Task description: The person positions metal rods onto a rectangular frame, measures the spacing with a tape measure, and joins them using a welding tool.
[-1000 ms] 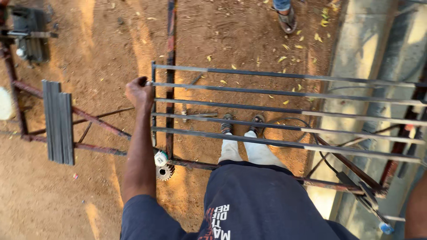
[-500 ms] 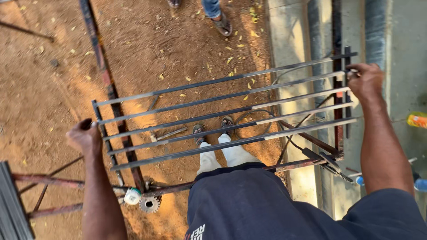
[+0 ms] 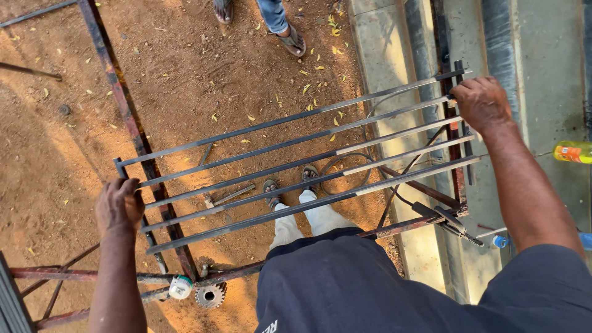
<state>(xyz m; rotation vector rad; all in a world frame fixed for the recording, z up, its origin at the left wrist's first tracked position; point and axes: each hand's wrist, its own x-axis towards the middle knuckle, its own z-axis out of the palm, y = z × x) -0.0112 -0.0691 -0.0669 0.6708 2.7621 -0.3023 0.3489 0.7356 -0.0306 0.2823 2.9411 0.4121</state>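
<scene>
The person is holding a metal grille (image 3: 296,160) level in front of the body, above the dirt ground (image 3: 55,135), with one hand at each short end. The left hand (image 3: 117,206) is wrapping its fingers (image 3: 132,197) shut around the end bar on the left side, and the right hand (image 3: 484,102) is closing over the end bar on the right side, fingers curled tight on the steel. The grille's long axis is running from left hand to right hand, tilting up toward the right, so neither hand is nearer: each is gripping its own end. Five long flat bars are spanning between the two end pieces. Beneath it, the person's own two feet (image 3: 290,185) are showing through the bars. A rusty frame (image 3: 123,117) is lying on the ground below, with one toothed gear (image 3: 210,295) and one small white cap (image 3: 180,287) beside it. Another person's two sandalled feet (image 3: 290,40) are standing at the top edge, and one orange bottle (image 3: 572,152) is lying on the concrete at the right.
</scene>
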